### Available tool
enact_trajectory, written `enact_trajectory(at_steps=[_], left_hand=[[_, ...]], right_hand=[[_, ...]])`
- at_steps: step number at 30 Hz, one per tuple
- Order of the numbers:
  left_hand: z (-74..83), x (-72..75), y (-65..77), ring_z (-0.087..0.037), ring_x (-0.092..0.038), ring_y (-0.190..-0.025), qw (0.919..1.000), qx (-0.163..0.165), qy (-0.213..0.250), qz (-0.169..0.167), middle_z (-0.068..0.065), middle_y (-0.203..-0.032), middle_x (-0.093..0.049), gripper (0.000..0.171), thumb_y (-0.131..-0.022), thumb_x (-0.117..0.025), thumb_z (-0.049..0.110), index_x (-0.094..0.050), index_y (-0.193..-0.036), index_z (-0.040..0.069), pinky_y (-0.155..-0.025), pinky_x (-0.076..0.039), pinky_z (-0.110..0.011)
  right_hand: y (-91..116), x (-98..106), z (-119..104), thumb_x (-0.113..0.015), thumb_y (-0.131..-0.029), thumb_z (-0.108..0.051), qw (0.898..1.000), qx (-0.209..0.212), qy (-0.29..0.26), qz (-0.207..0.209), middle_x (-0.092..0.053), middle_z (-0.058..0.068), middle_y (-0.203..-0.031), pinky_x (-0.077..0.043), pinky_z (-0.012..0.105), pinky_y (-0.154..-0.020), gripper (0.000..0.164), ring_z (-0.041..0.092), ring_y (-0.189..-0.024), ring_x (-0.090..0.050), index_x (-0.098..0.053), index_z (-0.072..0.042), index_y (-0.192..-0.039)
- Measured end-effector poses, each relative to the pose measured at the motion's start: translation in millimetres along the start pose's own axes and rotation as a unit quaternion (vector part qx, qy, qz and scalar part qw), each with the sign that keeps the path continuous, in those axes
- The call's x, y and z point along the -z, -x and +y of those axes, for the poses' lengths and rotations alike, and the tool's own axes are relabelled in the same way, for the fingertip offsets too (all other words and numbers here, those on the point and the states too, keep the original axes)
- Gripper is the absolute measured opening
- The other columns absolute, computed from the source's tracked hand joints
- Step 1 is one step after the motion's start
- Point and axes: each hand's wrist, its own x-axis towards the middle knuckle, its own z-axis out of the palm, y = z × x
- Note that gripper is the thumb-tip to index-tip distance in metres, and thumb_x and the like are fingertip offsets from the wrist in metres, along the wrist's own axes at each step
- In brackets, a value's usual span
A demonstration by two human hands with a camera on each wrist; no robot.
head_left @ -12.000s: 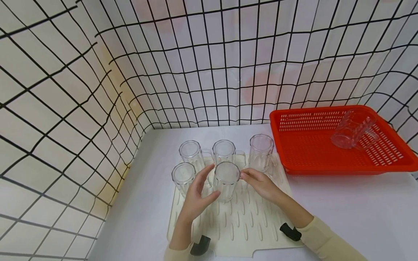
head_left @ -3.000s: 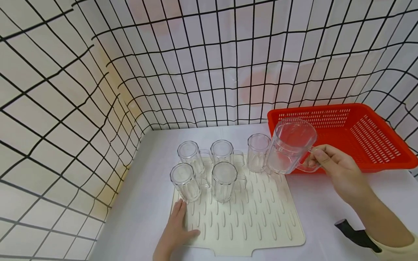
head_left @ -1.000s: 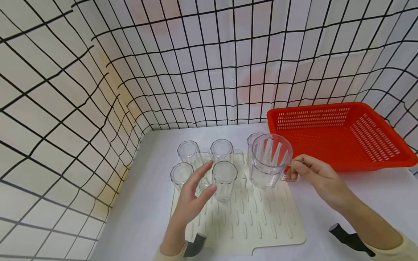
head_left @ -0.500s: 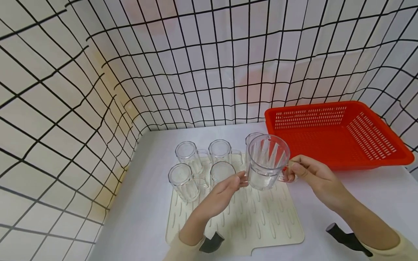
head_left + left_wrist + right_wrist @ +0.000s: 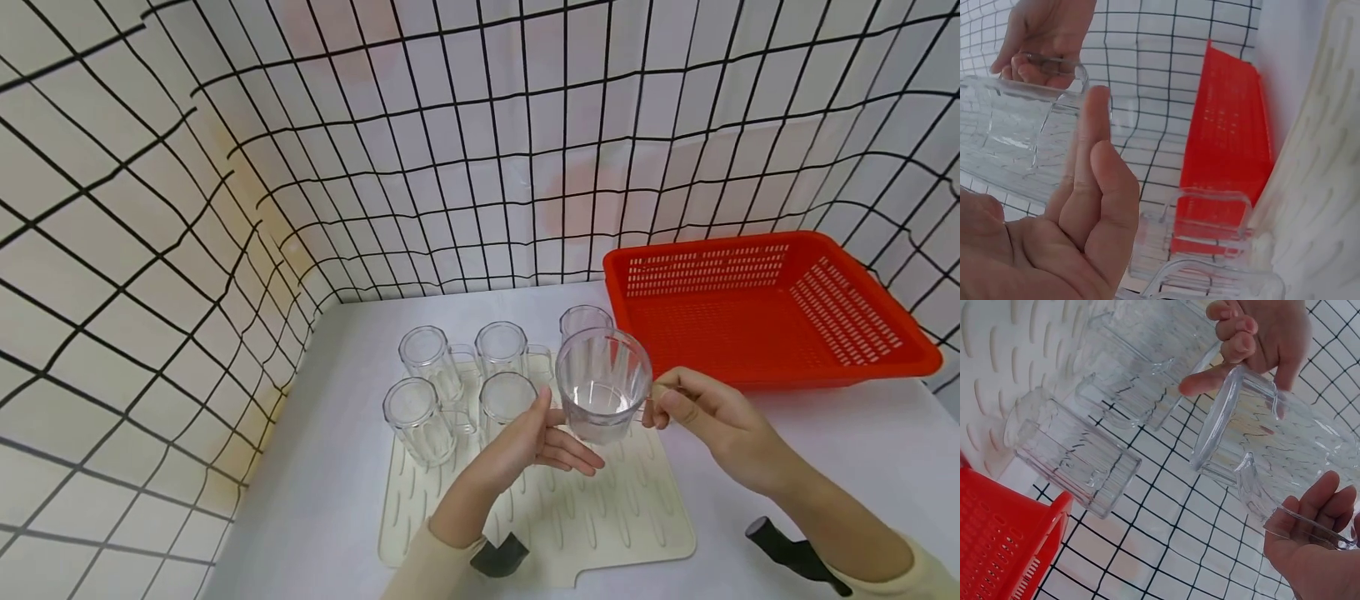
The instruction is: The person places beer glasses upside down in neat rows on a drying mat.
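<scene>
A clear glass mug hangs in the air over the pale ribbed drying mat, its rim tipped toward the head camera. My right hand grips its handle, with the fingers curled round it in the right wrist view. Close by the mug's left side and base is my left hand, fingers extended and palm turned up; whether it touches the glass I cannot tell. Several similar mugs stand on the mat, among them a front left mug, a front middle mug partly behind my left hand, and a back right mug.
A red perforated basket stands at the back right of the white table. Black wire grid rises along the back and left side. Dark wrist mounts show at both sleeves.
The mug that lay in the basket is now in my right hand, above the mat. My left hand moved from the front middle mug toward the held mug, its palm turning up.
</scene>
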Motion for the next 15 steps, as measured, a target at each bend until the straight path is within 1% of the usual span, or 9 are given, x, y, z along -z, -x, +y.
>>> enact_trajectory(at_steps=[1, 4, 7, 10, 13, 15], left_hand=[[-0.2, -0.1, -1.0, -0.028, -0.071, -0.093, 0.9999, 0.01, 0.012, 0.002, -0.025, -0.104, -0.07, 0.084, -0.099, -0.012, 0.065, -0.054, -0.133, 0.001, -0.085, -0.055, -0.036], [-0.3, -1.0, -4.3, -0.03, -0.071, -0.09, 0.9982, 0.038, 0.043, 0.014, -0.028, -0.102, -0.069, 0.091, -0.094, -0.015, 0.072, -0.055, -0.127, -0.002, -0.084, -0.055, -0.038], [-1.7, -2.3, -7.3, -0.03, -0.071, -0.09, 0.9957, 0.056, 0.072, 0.019, -0.03, -0.102, -0.068, 0.094, -0.092, -0.018, 0.076, -0.056, -0.125, -0.003, -0.084, -0.056, -0.038], [-4.3, -2.2, -8.4, -0.028, -0.071, -0.09, 0.9947, 0.057, 0.081, 0.028, -0.027, -0.108, -0.067, 0.086, -0.096, -0.018, 0.069, -0.055, -0.131, -0.001, -0.079, -0.057, -0.034], [-6.4, -1.5, -8.5, -0.026, -0.07, -0.095, 0.9946, 0.05, 0.081, 0.042, -0.023, -0.117, -0.066, 0.073, -0.103, -0.018, 0.058, -0.052, -0.138, 0.004, -0.078, -0.057, -0.034], [-6.4, -1.2, -9.2, -0.031, -0.068, -0.099, 0.9947, 0.051, 0.081, 0.036, -0.026, -0.119, -0.064, 0.072, -0.104, -0.016, 0.055, -0.049, -0.139, 0.001, -0.08, -0.057, -0.037]], right_hand=[[0.6, -0.7, 0.1, -0.036, -0.099, 0.012, 1.0, 0.004, 0.001, -0.004, -0.055, 0.004, -0.088, -0.05, 0.021, -0.077, 0.023, 0.016, -0.086, -0.054, -0.055, -0.001, -0.102], [3.1, -3.4, 0.1, -0.037, -0.097, 0.014, 1.0, 0.016, 0.01, -0.019, -0.056, 0.003, -0.089, -0.05, 0.021, -0.078, 0.025, 0.016, -0.086, -0.054, -0.055, -0.003, -0.103], [5.2, -5.3, 0.8, -0.039, -0.096, 0.016, 0.998, 0.029, 0.014, -0.044, -0.056, 0.002, -0.089, -0.05, 0.024, -0.076, 0.027, 0.016, -0.086, -0.054, -0.055, -0.005, -0.103], [6.7, -6.4, 1.1, -0.043, -0.093, 0.017, 0.996, 0.046, 0.021, -0.074, -0.056, 0.001, -0.089, -0.05, 0.026, -0.073, 0.028, 0.016, -0.086, -0.053, -0.054, -0.007, -0.101], [7.9, -7.1, 0.7, -0.047, -0.091, 0.018, 0.993, 0.057, 0.045, -0.09, -0.055, -0.001, -0.088, -0.048, 0.027, -0.07, 0.031, 0.015, -0.085, -0.053, -0.054, -0.011, -0.099], [8.5, -7.5, 0.4, -0.051, -0.089, 0.018, 0.991, 0.065, 0.063, -0.095, -0.055, -0.002, -0.089, -0.048, 0.027, -0.071, 0.033, 0.015, -0.086, -0.053, -0.055, -0.013, -0.1]])
